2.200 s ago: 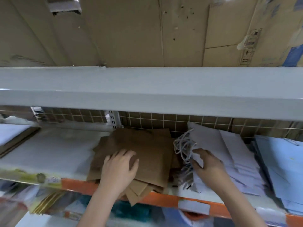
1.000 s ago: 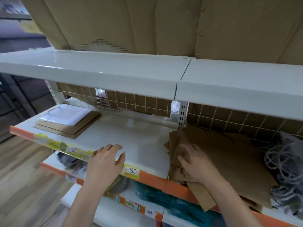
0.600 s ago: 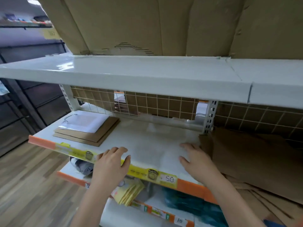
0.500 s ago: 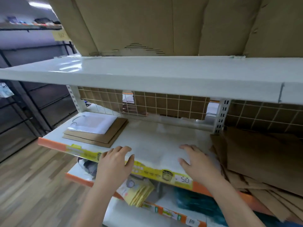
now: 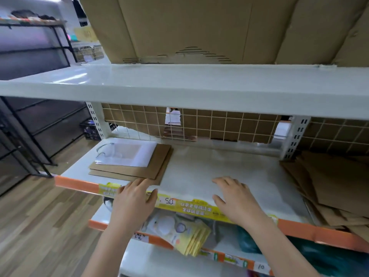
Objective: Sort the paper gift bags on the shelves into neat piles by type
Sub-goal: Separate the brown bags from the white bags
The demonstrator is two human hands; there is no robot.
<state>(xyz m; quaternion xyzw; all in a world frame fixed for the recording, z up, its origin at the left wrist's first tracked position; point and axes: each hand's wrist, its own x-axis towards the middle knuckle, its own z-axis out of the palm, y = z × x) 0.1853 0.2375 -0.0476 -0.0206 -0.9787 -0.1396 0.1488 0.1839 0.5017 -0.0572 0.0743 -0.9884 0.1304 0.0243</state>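
**Both hands empty at the middle shelf, bags sitting on either side**

So the person is standing right up at the white shelf [image 5: 199, 168], both arms reaching in. The left hand [image 5: 133, 202] is at the near edge, fingers loosely spread and holding nothing, with the fingertips just reaching the near corner of the small brown bag stack [image 5: 139, 170]. That stack lies flat on the left part of the shelf, a few kraft bags fairly squared up, and there's a white bag [image 5: 127, 154] with cord handles lying on top of it, toward the far left.

The right hand [image 5: 237, 200] is further right, palm down over the bare middle of the shelf, fingers relaxed and straight-ish, gripping nothing either. Can't tell if it's actually touching the surface.

Off to the right, past the upright post [image 5: 295, 136], there's a messy brown bag heap [image 5: 329, 184], fanned out and hanging over the near edge.

A yellow price strip [image 5: 195, 208] runs along the shelf front, and yellow packets [image 5: 189, 236] sit on the shelf below. Big cardboard boxes [image 5: 199, 27] on top.
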